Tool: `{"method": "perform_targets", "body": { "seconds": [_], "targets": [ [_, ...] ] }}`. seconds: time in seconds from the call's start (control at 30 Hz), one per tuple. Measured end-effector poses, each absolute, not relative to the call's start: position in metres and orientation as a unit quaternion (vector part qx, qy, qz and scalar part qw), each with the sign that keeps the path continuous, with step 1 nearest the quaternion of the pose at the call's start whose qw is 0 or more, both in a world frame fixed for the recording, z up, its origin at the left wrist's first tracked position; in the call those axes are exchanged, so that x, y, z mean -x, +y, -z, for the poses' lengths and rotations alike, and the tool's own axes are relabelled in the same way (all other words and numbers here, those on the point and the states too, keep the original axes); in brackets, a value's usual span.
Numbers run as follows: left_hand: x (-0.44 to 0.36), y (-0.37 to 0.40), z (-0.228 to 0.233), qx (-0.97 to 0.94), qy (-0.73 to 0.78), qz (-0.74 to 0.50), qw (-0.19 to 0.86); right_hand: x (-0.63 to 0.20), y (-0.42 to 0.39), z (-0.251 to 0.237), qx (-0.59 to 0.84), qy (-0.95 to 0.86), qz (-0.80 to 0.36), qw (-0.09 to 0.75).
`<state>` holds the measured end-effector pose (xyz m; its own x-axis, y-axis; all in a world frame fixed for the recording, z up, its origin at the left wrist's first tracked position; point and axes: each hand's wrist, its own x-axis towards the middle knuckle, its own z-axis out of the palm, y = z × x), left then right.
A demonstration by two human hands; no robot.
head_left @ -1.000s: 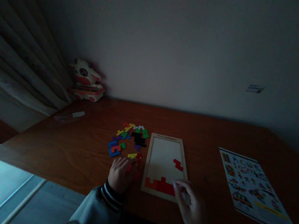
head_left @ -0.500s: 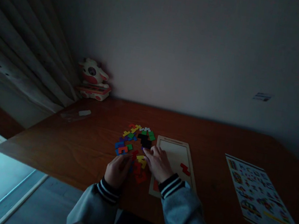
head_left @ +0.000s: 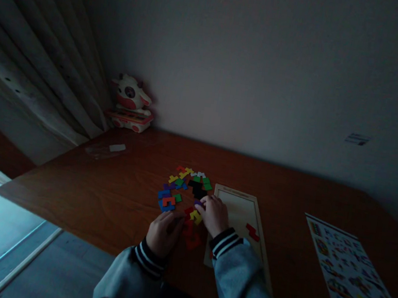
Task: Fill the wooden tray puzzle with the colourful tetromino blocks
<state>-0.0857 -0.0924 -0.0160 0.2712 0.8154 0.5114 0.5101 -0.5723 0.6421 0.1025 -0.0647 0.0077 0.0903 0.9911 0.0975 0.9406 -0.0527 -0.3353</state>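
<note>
The right hand [head_left: 215, 214] lies palm-down at lower centre, fingers curled onto the loose coloured puzzle pieces [head_left: 186, 186] just above and left of it; whether it grips one cannot be told. The left hand [head_left: 164, 232], loosely bent, rests below them. The wooden puzzle tray [head_left: 240, 208] is partly hidden by the right sleeve, in dim light.
</note>
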Motion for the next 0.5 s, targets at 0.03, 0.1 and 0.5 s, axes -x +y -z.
{"method": "perform_targets", "body": {
  "seconds": [0.03, 0.1, 0.5],
  "targets": [
    [0.0855, -0.0926, 0.0152, -0.778, 0.426, -0.424, 0.183, -0.1021, -0.0621, -0.0074, 0.727, -0.662, -0.089, 0.161],
    [0.0853, -0.0929, 0.0138, -0.778, 0.427, -0.421, 0.188, -0.1024, -0.0581, -0.0079, 0.731, -0.652, -0.11, 0.169],
    [0.0843, -0.0949, 0.0124, -0.789, 0.395, -0.428, 0.193, -0.1091, -0.0599, -0.0108, 0.676, -0.639, -0.23, 0.287]
  ]
}}
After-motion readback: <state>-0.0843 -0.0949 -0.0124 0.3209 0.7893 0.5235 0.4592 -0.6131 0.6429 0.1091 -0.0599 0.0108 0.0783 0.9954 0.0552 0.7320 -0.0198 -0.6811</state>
